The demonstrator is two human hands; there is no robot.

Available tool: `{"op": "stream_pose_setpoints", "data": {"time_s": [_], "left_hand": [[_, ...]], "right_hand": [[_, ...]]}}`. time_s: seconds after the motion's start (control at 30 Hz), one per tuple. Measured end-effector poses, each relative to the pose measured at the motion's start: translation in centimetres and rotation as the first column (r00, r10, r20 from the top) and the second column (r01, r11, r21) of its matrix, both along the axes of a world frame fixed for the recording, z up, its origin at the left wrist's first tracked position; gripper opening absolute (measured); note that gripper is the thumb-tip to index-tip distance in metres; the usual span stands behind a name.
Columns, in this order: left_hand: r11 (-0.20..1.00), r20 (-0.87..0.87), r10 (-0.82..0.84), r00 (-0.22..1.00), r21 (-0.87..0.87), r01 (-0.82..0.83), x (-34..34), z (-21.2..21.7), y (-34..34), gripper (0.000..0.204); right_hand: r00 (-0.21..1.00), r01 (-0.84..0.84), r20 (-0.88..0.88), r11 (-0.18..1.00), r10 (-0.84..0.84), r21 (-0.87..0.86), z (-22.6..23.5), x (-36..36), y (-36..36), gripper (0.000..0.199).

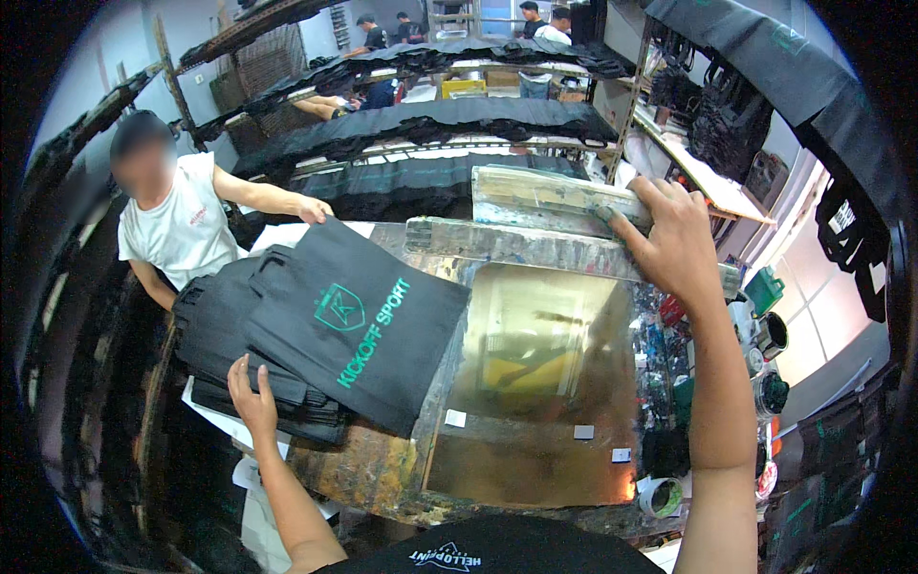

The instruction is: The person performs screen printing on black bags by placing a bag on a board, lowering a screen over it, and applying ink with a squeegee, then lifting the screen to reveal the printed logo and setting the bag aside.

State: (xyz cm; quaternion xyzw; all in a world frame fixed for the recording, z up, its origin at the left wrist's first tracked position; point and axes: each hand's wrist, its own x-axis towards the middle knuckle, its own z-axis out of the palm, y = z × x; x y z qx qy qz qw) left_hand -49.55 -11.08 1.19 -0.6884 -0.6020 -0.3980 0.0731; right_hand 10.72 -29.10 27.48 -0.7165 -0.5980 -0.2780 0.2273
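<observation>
Our bag [378, 306] at nine o'clock is printed but seemingly not yet squared, our left hand's [254, 400] fingers spread and empty, our right hand's [674, 234] closed on the frame [559, 199] at two o'clock.

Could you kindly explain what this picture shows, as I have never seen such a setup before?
There is no robot here, only a person's two bare hands, seen from above by a fisheye camera worn on the head, so straight edges look bent. The right hand has its grip on a paint-stained bar. The left hand is open beside a stack of black bags; whether it touches them is unclear. A co-worker's hand holds a black bag with green print. On the worktable lies a shiny, gold-coloured sheet bearing a few small pale squares.
</observation>
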Motion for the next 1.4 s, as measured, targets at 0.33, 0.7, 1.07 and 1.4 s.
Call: {"op": "stream_pose_setpoints", "data": {"time_s": [0.33, 0.7, 1.07, 1.4], "left_hand": [[0.879, -0.378, 0.002, 0.926, -0.441, -0.183, 0.0, -0.4, 0.1, 0.067], [0.855, -0.344, -0.193, 0.919, -0.518, -0.015, 1.9, -1.0, 1.9, 0.075], [0.772, -0.13, -0.151, 0.98, -0.635, 0.035, -2.2, 0.1, 6.8, 0.054], [0.75, -0.456, -0.636, 0.622, -0.555, 0.36, 21.6, -0.6, -4.9, 0.047]], "right_hand": [[1.0, 0.012, -0.011, 1.0, -0.012, -0.015, -0.4, -0.3, -0.4, 0.051], [1.0, 0.015, 0.016, 1.0, -0.015, 0.004, -0.2, -0.1, -0.5, 0.047], [0.997, -0.078, 0.029, 0.995, 0.076, 0.056, -0.4, -0.3, -0.3, 0.047], [1.0, -0.01, 0.012, 1.0, 0.011, -0.016, 0.0, 0.5, 0.5, 0.051]]}}
